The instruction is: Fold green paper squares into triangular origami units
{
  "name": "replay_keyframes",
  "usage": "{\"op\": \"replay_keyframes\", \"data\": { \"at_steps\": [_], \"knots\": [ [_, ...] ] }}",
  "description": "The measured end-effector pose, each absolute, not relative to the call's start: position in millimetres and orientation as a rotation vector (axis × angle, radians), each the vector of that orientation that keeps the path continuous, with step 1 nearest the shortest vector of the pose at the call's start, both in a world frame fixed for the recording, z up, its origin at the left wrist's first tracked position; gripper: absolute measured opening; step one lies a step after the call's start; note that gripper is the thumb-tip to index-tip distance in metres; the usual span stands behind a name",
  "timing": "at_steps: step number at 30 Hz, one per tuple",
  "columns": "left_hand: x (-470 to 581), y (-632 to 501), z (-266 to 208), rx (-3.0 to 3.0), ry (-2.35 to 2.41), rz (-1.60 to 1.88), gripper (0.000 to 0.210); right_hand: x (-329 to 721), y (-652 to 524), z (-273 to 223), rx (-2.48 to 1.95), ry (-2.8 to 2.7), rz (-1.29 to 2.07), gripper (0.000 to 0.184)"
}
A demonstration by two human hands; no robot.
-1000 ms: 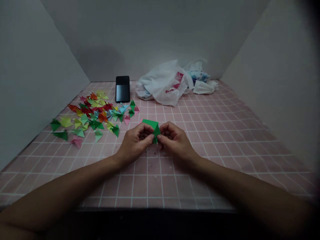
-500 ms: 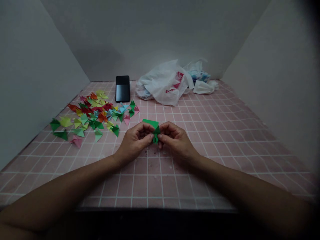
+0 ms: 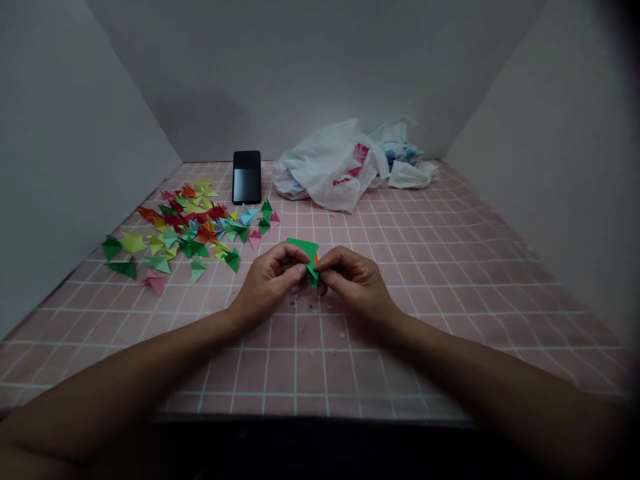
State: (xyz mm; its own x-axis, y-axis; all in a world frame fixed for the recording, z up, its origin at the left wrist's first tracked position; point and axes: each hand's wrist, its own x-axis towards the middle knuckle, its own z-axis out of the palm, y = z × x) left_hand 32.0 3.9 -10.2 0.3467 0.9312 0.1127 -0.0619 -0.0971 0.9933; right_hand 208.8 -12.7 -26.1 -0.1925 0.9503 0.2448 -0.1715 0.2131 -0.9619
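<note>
Head view: near edge of the pink tiled tabletop (image 3: 450, 320) runs across the bottom of frame, dark below it; white grid lines, a few small crumbs on the tiles just in front of the hands. Both forearms come in from the bottom corners and converge at centre, wrists low over the surface. Left hand (image 3: 267, 280) and right hand (image 3: 353, 280) are curled, fingertips pinched together on a small green folded paper piece (image 3: 306, 257); both grip it, thumbs and forefingers meeting at its lower edge. The piece sits at table centre, held just above the tiles, its flat green corner sticking up behind the fingers, a sliver of orange showing at the right side. Bare tile all along the right half and in the near strip, so plenty of free room there. Left of the hands, well apart from them, a scatter of folded paper triangles (image 3: 190, 227) in green, yellow, red, orange, pink and light blue spreads toward the left wall. Further back a black phone (image 3: 247, 177) lies flat, screen up, just beyond the scatter. Right of it a crumpled white plastic bag (image 3: 330, 167) with red print, and a second smaller bag (image 3: 407, 163) touching it, near the back wall. Plain grey panels (image 3: 310, 73) close off the left, back and right edges of the table.
</note>
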Motion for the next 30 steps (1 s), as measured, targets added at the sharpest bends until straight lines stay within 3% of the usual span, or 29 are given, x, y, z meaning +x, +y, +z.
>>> {"op": "replay_keyframes", "data": {
  "at_steps": [7, 12, 15, 24, 30],
  "knots": [
    [33.6, 6.5, -10.5, 1.413, 0.893, 0.996, 0.021, 209.0, -16.3, -29.9, -0.864, -1.549, 0.920, 0.013],
    [34.1, 5.9, -12.6, 1.464, 0.932, 1.080, 0.017, 209.3, -15.9, -24.4, -0.813, -1.415, 1.121, 0.004],
    [33.8, 4.7, -13.1, 1.593, 0.974, 1.124, 0.013, 209.1, -15.3, -21.6, -0.844, -1.393, 1.193, 0.009],
    [31.8, 6.0, -16.6, 1.903, 0.988, 1.131, 0.004, 207.5, -14.0, -28.7, -0.958, -1.559, 0.912, 0.006],
    [33.1, 5.2, -13.8, 1.970, 0.986, 1.193, 0.004, 208.6, -14.4, -27.9, -0.932, -1.581, 0.923, 0.004]
  ]
}}
